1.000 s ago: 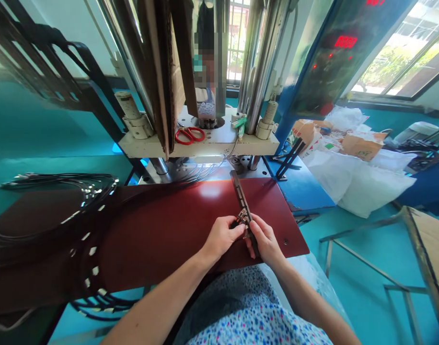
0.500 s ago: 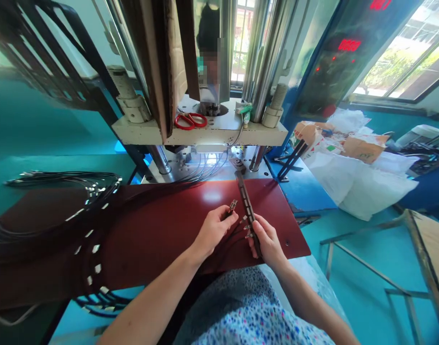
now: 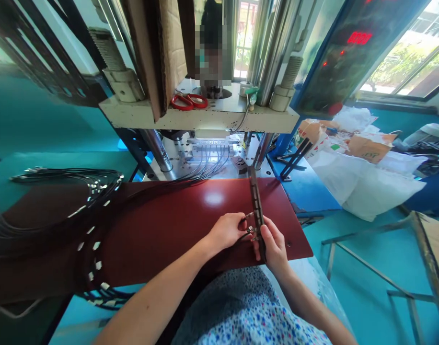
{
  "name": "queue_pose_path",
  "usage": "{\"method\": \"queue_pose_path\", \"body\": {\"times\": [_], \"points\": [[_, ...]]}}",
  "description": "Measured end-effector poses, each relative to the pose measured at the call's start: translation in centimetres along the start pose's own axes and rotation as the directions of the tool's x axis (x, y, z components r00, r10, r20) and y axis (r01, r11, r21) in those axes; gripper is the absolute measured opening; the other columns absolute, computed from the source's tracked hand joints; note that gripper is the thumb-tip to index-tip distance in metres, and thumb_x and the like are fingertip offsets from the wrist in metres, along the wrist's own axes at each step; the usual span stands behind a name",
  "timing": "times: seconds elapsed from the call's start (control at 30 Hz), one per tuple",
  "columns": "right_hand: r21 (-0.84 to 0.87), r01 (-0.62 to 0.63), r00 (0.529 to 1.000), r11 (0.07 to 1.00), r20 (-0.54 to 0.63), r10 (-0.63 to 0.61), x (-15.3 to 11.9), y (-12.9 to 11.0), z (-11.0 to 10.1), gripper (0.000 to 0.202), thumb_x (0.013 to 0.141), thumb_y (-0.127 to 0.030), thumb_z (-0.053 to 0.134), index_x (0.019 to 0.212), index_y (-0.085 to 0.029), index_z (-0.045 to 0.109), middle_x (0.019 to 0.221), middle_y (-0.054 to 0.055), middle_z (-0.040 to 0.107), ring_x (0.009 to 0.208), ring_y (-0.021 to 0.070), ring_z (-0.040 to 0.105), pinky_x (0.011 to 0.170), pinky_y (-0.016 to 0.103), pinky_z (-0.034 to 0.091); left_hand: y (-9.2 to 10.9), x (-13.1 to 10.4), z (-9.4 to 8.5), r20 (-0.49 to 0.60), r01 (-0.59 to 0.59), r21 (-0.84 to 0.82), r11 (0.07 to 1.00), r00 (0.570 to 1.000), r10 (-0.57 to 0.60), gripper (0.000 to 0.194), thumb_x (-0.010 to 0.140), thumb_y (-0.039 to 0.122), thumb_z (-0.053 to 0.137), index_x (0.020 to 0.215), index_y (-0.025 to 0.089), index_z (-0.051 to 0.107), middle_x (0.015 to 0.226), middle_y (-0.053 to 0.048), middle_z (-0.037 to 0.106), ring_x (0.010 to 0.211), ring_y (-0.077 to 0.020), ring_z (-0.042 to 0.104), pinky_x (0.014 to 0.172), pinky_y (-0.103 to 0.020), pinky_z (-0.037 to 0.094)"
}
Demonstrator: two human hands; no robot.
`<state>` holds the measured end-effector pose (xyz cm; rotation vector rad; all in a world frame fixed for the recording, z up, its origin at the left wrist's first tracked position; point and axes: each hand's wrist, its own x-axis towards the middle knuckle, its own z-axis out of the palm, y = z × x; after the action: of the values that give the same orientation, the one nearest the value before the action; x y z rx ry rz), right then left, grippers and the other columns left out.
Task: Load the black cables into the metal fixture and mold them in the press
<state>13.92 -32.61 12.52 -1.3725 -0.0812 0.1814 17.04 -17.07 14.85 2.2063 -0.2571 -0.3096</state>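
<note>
My right hand (image 3: 275, 244) is closed around the near end of a long dark metal bar (image 3: 256, 199) with a row of slots. The bar points away from me over the red-brown board (image 3: 162, 230). At the bar's left edge my left hand (image 3: 228, 231) pinches a thin black cable with a small metal connector (image 3: 250, 230). That connector is close against the bar; whether it sits in a slot I cannot tell. Other connectors stick out of the bar's left side beside my right fingers.
Behind the board stands a press (image 3: 201, 117) with several cables running into its lit lower die. Red-handled scissors (image 3: 189, 101) lie on its plate. Bundled black cables (image 3: 97, 191) with pale connectors spread over the left side. White bags (image 3: 370, 177) stand at the right.
My left hand has moved right and slightly down, bringing the cable's connector from above the board to the bar's left edge. My right hand still grips the bar. The view has shifted a little.
</note>
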Motion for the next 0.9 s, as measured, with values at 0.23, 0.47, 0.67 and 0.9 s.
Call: {"method": "queue_pose_path", "body": {"times": [0.23, 0.47, 0.67, 0.9], "points": [[0.050, -0.024, 0.999, 0.998, -0.025, 0.025, 0.0, -0.1, -0.2, 0.047, 0.084, -0.047, 0.048, 0.117, -0.015, 0.040, 0.050, -0.004, 0.050, 0.031, 0.0075, 0.039, 0.028, 0.017, 0.031, 0.5, 0.7, 0.8, 0.002, -0.105, 0.230, 0.967, 0.994, 0.108, 0.009, 0.070, 0.023, 0.056, 0.063, 0.017, 0.054, 0.066, -0.004, 0.058, 0.060, -0.0155, 0.049, 0.052, -0.025, 0.022], [0.029, -0.040, 0.999, 0.999, -0.033, 0.041, 0.3, 0.2, -0.3, 0.044, 0.085, -0.047, 0.048, 0.116, -0.017, 0.043, 0.054, -0.004, 0.052, 0.032, 0.0064, 0.040, 0.028, 0.016, 0.030, 0.3, 0.3, -0.9, -0.150, -0.019, -0.036, 0.999, 0.989, 0.013, 0.021, 0.076, 0.027, 0.046, 0.064, 0.015, 0.057, 0.064, -0.006, 0.060, 0.057, -0.0140, 0.050, 0.056, -0.024, 0.029], [-0.004, -0.092, 0.991, 0.996, 0.102, 0.092, 0.4, -0.4, -0.1, 0.051, 0.085, -0.047, 0.047, 0.122, -0.014, 0.042, 0.050, -0.003, 0.051, 0.031, 0.0069, 0.041, 0.029, 0.016, 0.030, 1.1, -1.0, -2.3, -0.023, 0.007, -0.510, 0.860, 1.000, -0.021, 0.031, 0.072, 0.037, 0.054, 0.052, 0.013, 0.048, 0.047, 0.001, 0.046, 0.045, -0.0072, 0.036, 0.051, -0.022, 0.027], [-0.017, -0.116, 0.986, 0.993, 0.118, 0.118, 0.4, -0.7, -0.2, 0.053, 0.084, -0.048, 0.048, 0.123, -0.011, 0.042, 0.048, -0.003, 0.050, 0.031, 0.0066, 0.040, 0.029, 0.015, 0.029, 1.3, -1.0, -1.2, -0.036, 0.017, -0.498, 0.867, 0.999, -0.041, 0.030, 0.069, 0.035, 0.053, 0.052, 0.013, 0.044, 0.046, 0.002, 0.042, 0.045, -0.0073, 0.035, 0.048, -0.022, 0.025]]}}
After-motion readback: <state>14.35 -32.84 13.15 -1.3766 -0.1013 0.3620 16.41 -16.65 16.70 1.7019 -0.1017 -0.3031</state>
